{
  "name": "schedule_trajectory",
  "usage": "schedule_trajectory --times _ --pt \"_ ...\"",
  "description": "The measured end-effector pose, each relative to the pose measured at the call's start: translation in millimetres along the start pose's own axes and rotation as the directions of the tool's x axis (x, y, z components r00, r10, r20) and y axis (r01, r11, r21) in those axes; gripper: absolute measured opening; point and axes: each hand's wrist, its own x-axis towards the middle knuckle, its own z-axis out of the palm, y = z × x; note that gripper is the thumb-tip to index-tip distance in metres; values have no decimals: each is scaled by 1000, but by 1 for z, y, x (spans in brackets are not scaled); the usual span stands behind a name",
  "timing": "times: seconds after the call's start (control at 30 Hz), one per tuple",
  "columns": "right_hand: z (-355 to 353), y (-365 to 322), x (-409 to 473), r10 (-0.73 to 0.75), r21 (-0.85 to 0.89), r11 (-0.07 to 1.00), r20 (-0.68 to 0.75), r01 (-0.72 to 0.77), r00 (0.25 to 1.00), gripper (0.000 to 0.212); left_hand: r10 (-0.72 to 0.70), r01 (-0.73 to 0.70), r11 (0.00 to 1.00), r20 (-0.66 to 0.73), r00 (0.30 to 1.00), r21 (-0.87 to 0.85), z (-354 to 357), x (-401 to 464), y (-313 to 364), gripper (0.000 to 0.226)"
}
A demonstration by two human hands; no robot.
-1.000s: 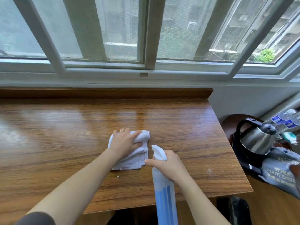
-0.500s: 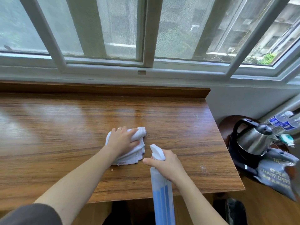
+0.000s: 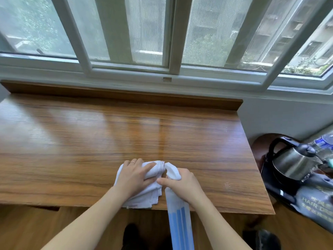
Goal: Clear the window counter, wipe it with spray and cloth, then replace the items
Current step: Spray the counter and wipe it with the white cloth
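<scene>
A folded white cloth lies near the front edge of the wooden window counter. My left hand lies on top of the cloth, fingers curled over its bunched far end. My right hand grips the neck of a white and blue spray bottle, whose white nozzle points at the cloth and touches its end. The bottle's body hangs down past the counter's front edge.
To the right of the counter, on a lower dark round table, stand a steel kettle, water bottles and a grey hair dryer bag. A sliding window runs behind the counter. Wooden floor lies below.
Both hands have come closer to the counter's front edge and to each other. The cloth has slid back with my left hand, and the bottle's nozzle now meets its end.
</scene>
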Motion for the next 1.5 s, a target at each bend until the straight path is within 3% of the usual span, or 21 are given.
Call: schedule_trajectory --times 0.13,0.4,0.67,0.93,1.17,1.5 --pt "4 0 -2 6 30 1000 -22 -6 1000 40 60 -60 998 6 998 31 2 17 -12 50" --pt "21 -4 -5 35 76 997 -115 -26 993 33 6 -7 999 9 1000 42 3 63 -26 49" --pt "36 -5 -7 82 86 994 -195 -66 977 30 66 -67 998 -20 998 -18 -2 19 -12 47" --pt "38 2 -14 129 84 990 -230 -113 965 48 103 -102 994 4 995 -50 -4 -45 12 36" --pt "32 2 -23 102 68 994 -233 -89 967 28 145 -145 989 29 989 6 -1 -19 1 46" --pt "27 5 -28 87 50 996 -250 -77 964 32 26 -30 998 75 997 53 0 40 1 59"
